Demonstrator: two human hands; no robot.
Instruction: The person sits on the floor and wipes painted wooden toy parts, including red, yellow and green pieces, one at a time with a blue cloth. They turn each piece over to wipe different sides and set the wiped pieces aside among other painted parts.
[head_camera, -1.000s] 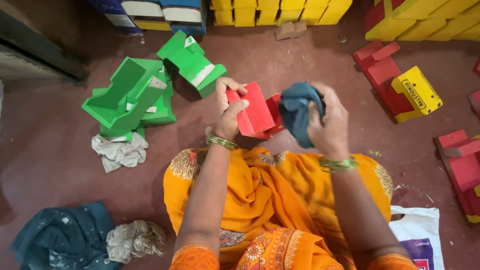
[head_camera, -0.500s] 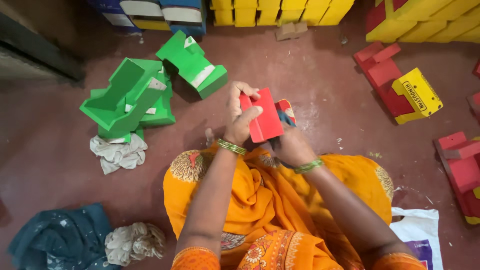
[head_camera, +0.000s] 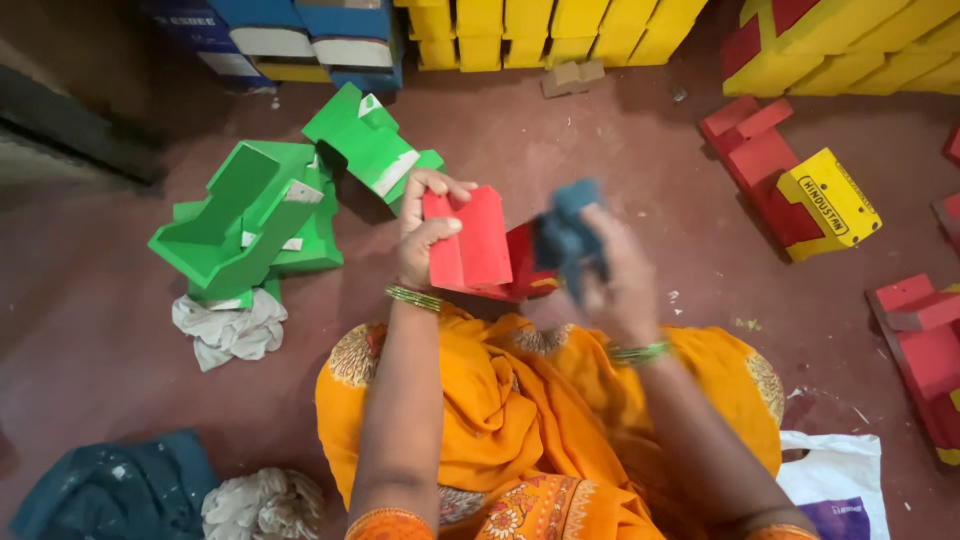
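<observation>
Red block (head_camera: 470, 245) gripped in left hand (head_camera: 425, 240), dark blue cloth (head_camera: 568, 240) clutched in right hand (head_camera: 615, 285).
Held above orange lap, right of green pile (head_camera: 270, 215); flat face up, long axis toward camera. Versus 0.5 s ago: right hand raised from under block, cloth back in view, blurred.

Blue boxes (head_camera: 300, 30) with pale label strips stacked at 11 o'clock on floor. Yellow boxes (head_camera: 550, 30) in a row at 12 o'clock, more at 1–2 o'clock. White plastic bag (head_camera: 840, 480) with purple printed panel at 4–5 o'clock. Yellow block face (head_camera: 830, 200) with dark lettering at 2–3 o'clock. Green pieces (head_camera: 385, 165) carry white label strips, 10–11 o'clock.
</observation>
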